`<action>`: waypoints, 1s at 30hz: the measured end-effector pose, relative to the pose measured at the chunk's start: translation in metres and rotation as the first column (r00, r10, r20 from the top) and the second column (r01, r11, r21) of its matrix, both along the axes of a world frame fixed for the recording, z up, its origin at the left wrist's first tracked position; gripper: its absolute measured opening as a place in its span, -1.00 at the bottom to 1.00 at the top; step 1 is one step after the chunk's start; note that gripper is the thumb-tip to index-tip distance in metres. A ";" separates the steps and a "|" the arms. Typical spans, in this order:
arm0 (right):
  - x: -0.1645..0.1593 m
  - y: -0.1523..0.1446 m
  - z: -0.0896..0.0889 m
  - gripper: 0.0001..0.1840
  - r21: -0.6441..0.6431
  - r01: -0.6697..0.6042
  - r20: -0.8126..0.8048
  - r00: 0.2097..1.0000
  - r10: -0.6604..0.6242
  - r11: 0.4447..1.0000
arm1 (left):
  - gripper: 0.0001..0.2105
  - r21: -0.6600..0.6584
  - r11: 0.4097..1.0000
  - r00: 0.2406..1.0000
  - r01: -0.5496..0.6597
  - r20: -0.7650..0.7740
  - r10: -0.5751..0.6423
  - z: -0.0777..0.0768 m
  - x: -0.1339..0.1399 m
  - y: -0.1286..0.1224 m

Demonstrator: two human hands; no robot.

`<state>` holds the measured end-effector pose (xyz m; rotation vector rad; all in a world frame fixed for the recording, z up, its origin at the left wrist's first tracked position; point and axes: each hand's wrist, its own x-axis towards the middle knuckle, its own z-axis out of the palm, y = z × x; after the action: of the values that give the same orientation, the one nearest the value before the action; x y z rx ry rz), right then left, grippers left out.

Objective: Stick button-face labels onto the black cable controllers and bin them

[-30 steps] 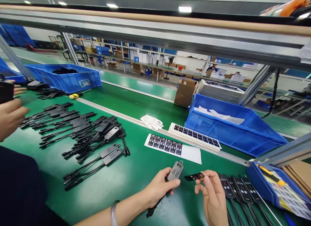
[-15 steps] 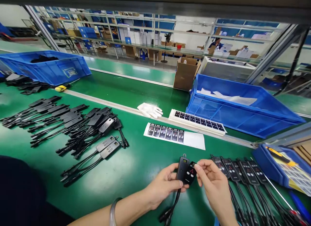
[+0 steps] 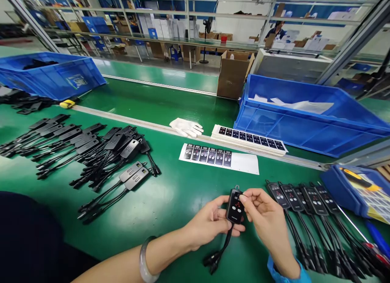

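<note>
Nearest you, a smooth, pale, cloudy bangle [image 3: 145,260] rings your left wrist, and a blue sleeve [image 3: 288,273] cuffs your right. Your left hand [image 3: 205,224] has its thumb and fingers clamped around the lower body of a slim, round-cornered black controller [image 3: 234,216], raised above the smooth green worktop [image 3: 179,193]; its rubbery-looking cables hang down below your fingers. Your right hand [image 3: 265,216] has thumb and forefinger together at the upper right edge of a thin dark label [image 3: 239,204], which lies over the controller's face, with small red marks and two pale ovals.

To your right, labelled controllers [image 3: 313,199] lie side by side, cords trailing towards you, near a blue plastic tray [image 3: 343,195]. To your left, matte, dark grey units [image 3: 135,177] lie in overlapping rows. Ahead is a flat white sheet [image 3: 245,163] with six rectangular labels, then a crumpled, soft white glove [image 3: 185,127] and a stack of label sheets [image 3: 280,152]. Beyond these stand a hard blue plastic bin [image 3: 289,126] and a stiff brown cardboard box [image 3: 233,74].
</note>
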<state>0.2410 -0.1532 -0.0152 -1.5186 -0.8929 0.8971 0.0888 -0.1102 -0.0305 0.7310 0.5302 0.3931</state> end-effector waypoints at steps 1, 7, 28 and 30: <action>0.000 0.000 0.001 -0.70 -0.001 0.002 0.003 1.000 -0.002 1.000 | -0.51 0.001 1.000 1.000 0.001 0.006 -0.001 0.000 0.000 0.000; -0.002 0.001 0.004 -0.71 0.003 0.007 0.024 1.000 -0.007 1.000 | -0.56 0.032 0.999 1.000 -0.005 0.024 0.004 -0.001 0.001 -0.003; -0.002 0.000 -0.002 -0.67 -0.027 0.059 0.050 0.997 -0.057 0.998 | -0.60 0.150 0.988 0.999 0.019 -0.036 -0.013 -0.001 0.002 -0.004; -0.002 0.001 -0.003 -0.65 -0.022 0.066 0.055 0.996 -0.064 0.998 | -0.63 0.141 0.990 1.000 0.016 -0.023 -0.013 -0.003 0.002 -0.004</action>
<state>0.2394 -0.1524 -0.0185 -1.5904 -0.8697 0.8253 0.0907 -0.1143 -0.0332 0.8761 0.5217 0.4124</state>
